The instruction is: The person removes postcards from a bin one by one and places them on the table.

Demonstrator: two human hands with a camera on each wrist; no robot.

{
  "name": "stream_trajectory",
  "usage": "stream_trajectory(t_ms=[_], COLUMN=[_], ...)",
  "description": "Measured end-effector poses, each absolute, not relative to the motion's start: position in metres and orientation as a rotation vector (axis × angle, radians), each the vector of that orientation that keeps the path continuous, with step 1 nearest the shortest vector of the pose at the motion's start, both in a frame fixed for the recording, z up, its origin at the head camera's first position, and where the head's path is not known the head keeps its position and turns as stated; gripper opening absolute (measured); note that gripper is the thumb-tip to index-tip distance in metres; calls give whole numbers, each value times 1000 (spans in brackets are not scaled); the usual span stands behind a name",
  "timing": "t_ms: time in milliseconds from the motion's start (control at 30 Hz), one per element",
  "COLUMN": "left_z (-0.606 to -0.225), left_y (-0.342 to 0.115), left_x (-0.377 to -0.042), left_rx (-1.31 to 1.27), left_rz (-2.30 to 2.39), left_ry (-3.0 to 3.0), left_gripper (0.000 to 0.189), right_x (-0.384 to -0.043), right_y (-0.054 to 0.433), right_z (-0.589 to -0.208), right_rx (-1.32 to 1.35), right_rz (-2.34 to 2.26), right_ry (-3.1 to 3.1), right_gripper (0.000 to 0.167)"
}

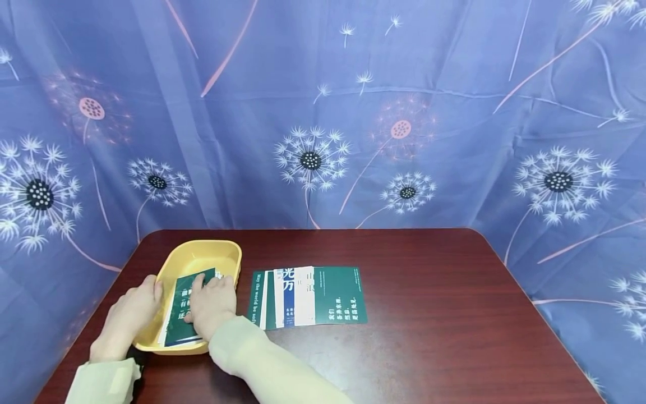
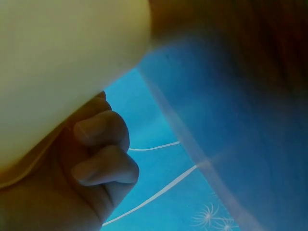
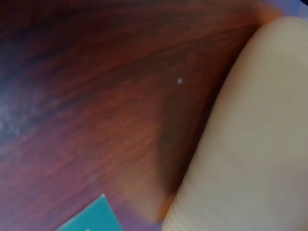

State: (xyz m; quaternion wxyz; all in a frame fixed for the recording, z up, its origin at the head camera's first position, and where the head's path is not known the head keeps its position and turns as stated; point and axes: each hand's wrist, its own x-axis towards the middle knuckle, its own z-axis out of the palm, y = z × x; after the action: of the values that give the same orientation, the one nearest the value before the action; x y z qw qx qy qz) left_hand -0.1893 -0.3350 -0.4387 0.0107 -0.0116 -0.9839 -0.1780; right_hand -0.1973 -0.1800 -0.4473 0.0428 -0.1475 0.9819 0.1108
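At the table's left stands a yellow plastic tray (image 1: 202,248) holding a small stack of cards. A dark green card with white Chinese characters (image 1: 176,325) lies uppermost. My left hand (image 1: 132,311) grips the tray's left rim; in the left wrist view its fingers (image 2: 108,166) are curled beside a large pale surface. Over the stack, my right hand (image 1: 214,306) presses on the green card, with thumb and index finger both on its upper face. The hand covers the card's right side.
Right of the tray, an overlapping row of green, white and blue printed cards (image 1: 340,297) lies on the dark red wooden table (image 1: 444,314). One teal card corner (image 3: 94,216) shows in the right wrist view. A blue dandelion-patterned curtain (image 1: 353,112) surrounds the table's back and sides.
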Motion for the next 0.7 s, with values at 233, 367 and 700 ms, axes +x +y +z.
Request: stream_trajectory(t_ms=[233,367,700], left_z=[-439,-439,-438], left_y=[-335,-335,-334], left_x=[-186,-185,-188], left_rx=[-52,-53,-54], left_rz=[-548,-550,-554], left_ry=[-3060,-3067,-3046], left_gripper=[35,34,32], right_x=[-194,-193,-195], right_y=[-171,-168,-164], right_z=[-446,-444,-442], right_rx=[-519,-518,-455], right_rz=[69,-52,-180], right_ry=[3127,3145,3174], right_gripper=[92,92,91])
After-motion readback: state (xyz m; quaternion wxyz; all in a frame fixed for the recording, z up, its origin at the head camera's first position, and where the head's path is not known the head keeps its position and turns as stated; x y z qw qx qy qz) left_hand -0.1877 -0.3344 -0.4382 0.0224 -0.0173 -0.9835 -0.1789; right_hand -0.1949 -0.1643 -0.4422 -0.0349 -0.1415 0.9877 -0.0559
